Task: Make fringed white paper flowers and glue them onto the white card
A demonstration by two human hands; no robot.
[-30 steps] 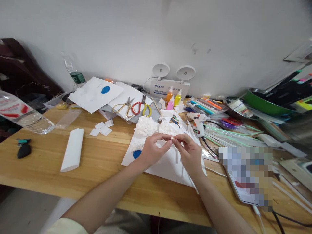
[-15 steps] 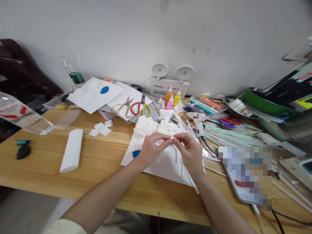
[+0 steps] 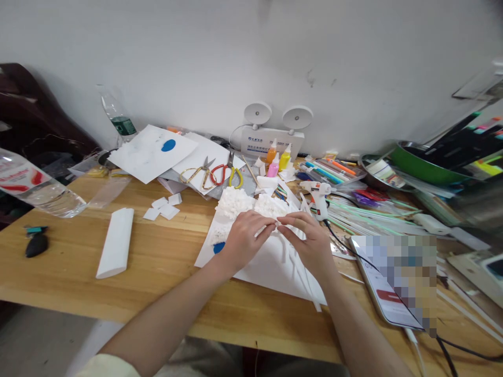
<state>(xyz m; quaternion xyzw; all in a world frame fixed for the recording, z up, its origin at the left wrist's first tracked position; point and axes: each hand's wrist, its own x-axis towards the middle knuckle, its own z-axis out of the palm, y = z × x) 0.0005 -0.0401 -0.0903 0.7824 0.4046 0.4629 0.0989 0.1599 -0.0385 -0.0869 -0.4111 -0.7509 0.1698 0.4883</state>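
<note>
My left hand (image 3: 249,238) and my right hand (image 3: 308,241) meet fingertip to fingertip over a white sheet of paper (image 3: 255,269). Both pinch a tiny white piece (image 3: 276,225), mostly hidden by the fingers. Behind them sit fluffy white clumps (image 3: 234,202) on the sheet's far part. A blue patch (image 3: 218,247) shows beside my left hand. Thin white strips (image 3: 294,264) lie on the paper under and beside my right hand.
Scissors (image 3: 204,170), red-and-yellow pliers (image 3: 227,174) and small glue bottles (image 3: 273,165) stand or lie behind. A glue gun (image 3: 319,199) and phone (image 3: 387,293) are right; a folded white paper (image 3: 116,242) and bottle (image 3: 39,183) left.
My right hand has shifted slightly right, its fingers more extended. My left hand has turned a little, its fingers more curled. The fingertips still meet.
</note>
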